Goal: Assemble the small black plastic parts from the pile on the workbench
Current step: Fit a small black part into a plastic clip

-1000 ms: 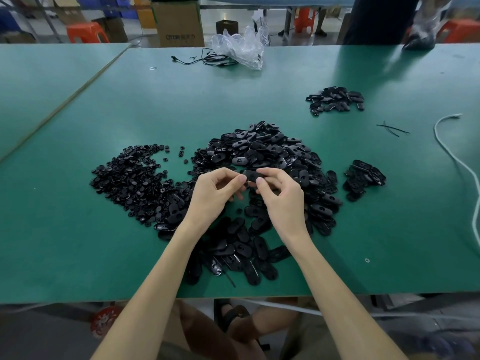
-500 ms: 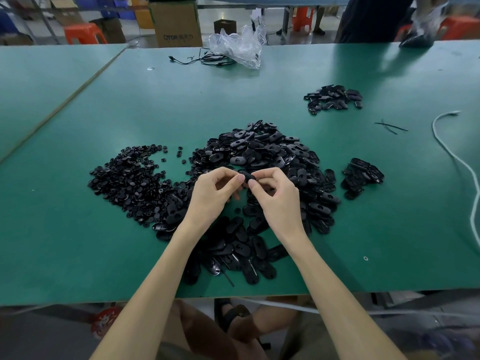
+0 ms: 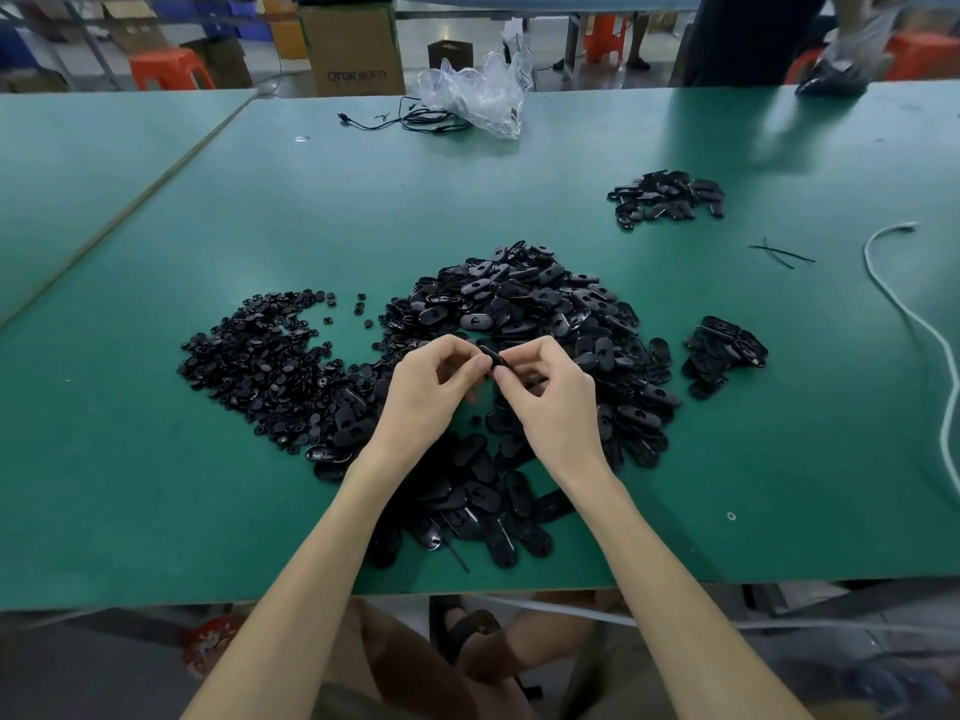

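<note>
The green surface (image 3: 156, 485) is covered at its middle by a large pile of oval black plastic parts (image 3: 530, 304), with a heap of smaller round black pieces (image 3: 260, 361) spread just to its left. Above the pile, the left hand (image 3: 423, 392) and right hand (image 3: 556, 402) are held close together, and one oval black part (image 3: 491, 356) is pinched between the curled fingers of both

A green-topped table (image 3: 156, 485) fills the view, and a second green table (image 3: 78, 163) sits against its left edge. Behind them, orange plastic stools (image 3: 169, 67), a brown cardboard box (image 3: 353, 44) and blue bins (image 3: 244, 20) stand on a pale grey floor (image 3: 467, 23). The light is even and soft.
</note>
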The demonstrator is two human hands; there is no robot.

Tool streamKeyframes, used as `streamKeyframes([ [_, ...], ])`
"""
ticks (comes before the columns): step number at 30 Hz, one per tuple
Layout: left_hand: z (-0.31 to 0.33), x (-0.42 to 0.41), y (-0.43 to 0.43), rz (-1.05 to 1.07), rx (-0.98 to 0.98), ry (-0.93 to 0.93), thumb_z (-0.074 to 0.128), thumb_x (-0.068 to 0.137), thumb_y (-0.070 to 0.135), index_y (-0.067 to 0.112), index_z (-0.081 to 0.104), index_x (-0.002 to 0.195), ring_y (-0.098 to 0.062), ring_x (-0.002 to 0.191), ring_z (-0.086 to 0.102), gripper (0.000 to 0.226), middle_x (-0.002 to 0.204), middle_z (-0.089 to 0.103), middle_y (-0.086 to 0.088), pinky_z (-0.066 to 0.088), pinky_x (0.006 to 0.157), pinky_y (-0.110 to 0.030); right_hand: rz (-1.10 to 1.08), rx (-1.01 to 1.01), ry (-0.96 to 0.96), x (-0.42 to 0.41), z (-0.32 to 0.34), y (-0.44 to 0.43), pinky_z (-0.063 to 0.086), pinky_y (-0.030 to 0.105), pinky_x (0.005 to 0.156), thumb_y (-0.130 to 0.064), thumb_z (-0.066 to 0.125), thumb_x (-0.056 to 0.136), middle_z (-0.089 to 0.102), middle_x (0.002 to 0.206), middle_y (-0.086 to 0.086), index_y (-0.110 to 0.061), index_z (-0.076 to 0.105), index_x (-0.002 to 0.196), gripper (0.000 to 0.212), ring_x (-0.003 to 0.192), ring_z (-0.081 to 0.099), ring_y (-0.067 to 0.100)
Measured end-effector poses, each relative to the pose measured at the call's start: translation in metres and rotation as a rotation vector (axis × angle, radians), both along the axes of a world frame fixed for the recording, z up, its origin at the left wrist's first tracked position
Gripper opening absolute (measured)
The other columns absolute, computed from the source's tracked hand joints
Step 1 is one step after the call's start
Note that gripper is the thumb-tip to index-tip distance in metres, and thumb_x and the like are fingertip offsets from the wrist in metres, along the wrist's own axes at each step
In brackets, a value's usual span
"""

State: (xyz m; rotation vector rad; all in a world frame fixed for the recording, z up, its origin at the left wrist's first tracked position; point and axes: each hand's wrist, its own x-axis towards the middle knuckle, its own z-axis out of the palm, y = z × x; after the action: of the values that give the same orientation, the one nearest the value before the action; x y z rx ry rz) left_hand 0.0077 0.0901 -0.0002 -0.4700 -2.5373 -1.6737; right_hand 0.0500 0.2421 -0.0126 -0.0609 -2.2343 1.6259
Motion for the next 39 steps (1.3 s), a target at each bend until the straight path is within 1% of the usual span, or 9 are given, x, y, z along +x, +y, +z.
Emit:
streamKeyframes([
  [3,-0.0008,0.0022,0.0005,0.026,-0.056,0.034,0.067,0.100,0.018,0.017,0.070,0.089,0.000,0.055,0.055,0.011,0.060,0.063,0.009,0.043,0.060,-0.011,0.006,0.029,0.003,0.0004,-0.0012,-0.0013,0.051,0.013,0.075,-0.012,0.075,0.095,0.074,0.086,-0.014,-0.022,0.069,0.097,0.012,0.083,0.069,0.003],
  [6,-0.0020,0.0027,0.0003,0.042,-0.096,0.046,0.065,0.101,0.016,0.016,0.069,0.090,0.000,0.057,0.054,0.012,0.062,0.063,0.006,0.042,0.061,-0.011,0.011,0.090,-0.003,-0.0002,-0.0032,-0.0018,0.051,0.015,0.075,-0.011,0.074,0.095,0.073,0.088,-0.012,-0.020,0.069,0.098,0.011,0.084,0.068,0.005],
  [9,-0.0016,0.0024,0.0000,0.052,-0.108,0.054,0.065,0.102,0.016,0.015,0.069,0.091,0.000,0.057,0.054,0.012,0.063,0.063,0.005,0.042,0.061,-0.011,0.010,0.118,0.001,0.0000,-0.0028,-0.0029,0.052,0.016,0.076,-0.013,0.074,0.095,0.072,0.090,-0.012,-0.023,0.067,0.098,0.013,0.085,0.068,0.005],
  [13,0.0005,0.0027,-0.0003,0.071,-0.096,0.068,0.068,0.100,0.020,0.013,0.071,0.091,0.000,0.056,0.055,0.012,0.062,0.063,0.006,0.042,0.061,-0.011,0.008,0.069,0.018,0.0021,-0.0008,-0.0040,0.053,0.015,0.076,-0.015,0.075,0.096,0.072,0.088,-0.015,-0.027,0.066,0.098,0.015,0.087,0.069,0.003],
  [19,0.0024,0.0034,-0.0008,0.074,-0.052,0.041,0.070,0.098,0.021,0.011,0.071,0.091,-0.001,0.053,0.055,0.013,0.062,0.063,0.006,0.045,0.059,-0.013,0.011,0.043,0.012,0.0020,-0.0005,-0.0049,0.055,0.018,0.077,-0.015,0.073,0.097,0.073,0.090,-0.013,-0.021,0.067,0.101,0.010,0.088,0.069,0.004],
  [24,0.0044,0.0028,-0.0010,0.056,-0.003,0.000,0.070,0.098,0.019,0.007,0.070,0.094,-0.005,0.056,0.056,0.013,0.066,0.064,0.004,0.048,0.062,-0.018,0.012,0.040,0.007,0.0018,-0.0001,-0.0044,0.055,0.018,0.077,-0.015,0.074,0.097,0.074,0.091,-0.011,-0.021,0.067,0.101,0.010,0.089,0.070,0.004],
  [28,0.0045,0.0040,-0.0001,0.057,-0.011,-0.007,0.068,0.099,0.019,0.006,0.070,0.094,-0.003,0.054,0.054,0.014,0.065,0.063,0.004,0.046,0.061,-0.016,0.013,0.044,0.001,0.0013,-0.0010,-0.0039,0.056,0.020,0.077,-0.016,0.074,0.097,0.074,0.092,-0.011,-0.019,0.068,0.102,0.009,0.089,0.070,0.005],
  [35,0.0044,0.0050,0.0009,0.052,-0.029,-0.004,0.068,0.100,0.023,0.008,0.068,0.091,-0.009,0.062,0.051,0.018,0.070,0.062,0.002,0.044,0.061,-0.021,-0.001,0.013,0.002,0.0006,-0.0022,-0.0033,0.053,0.016,0.073,-0.017,0.075,0.097,0.075,0.089,-0.009,-0.019,0.069,0.103,0.009,0.085,0.071,0.005],
  [39,0.0032,0.0052,0.0008,0.064,-0.017,-0.002,0.071,0.098,0.024,0.011,0.068,0.087,-0.001,0.060,0.049,0.017,0.069,0.060,0.010,0.041,0.060,-0.016,-0.003,0.013,0.013,0.0011,-0.0028,-0.0031,0.054,0.016,0.071,-0.016,0.073,0.098,0.075,0.088,-0.008,-0.017,0.069,0.107,0.010,0.083,0.071,0.006],
])
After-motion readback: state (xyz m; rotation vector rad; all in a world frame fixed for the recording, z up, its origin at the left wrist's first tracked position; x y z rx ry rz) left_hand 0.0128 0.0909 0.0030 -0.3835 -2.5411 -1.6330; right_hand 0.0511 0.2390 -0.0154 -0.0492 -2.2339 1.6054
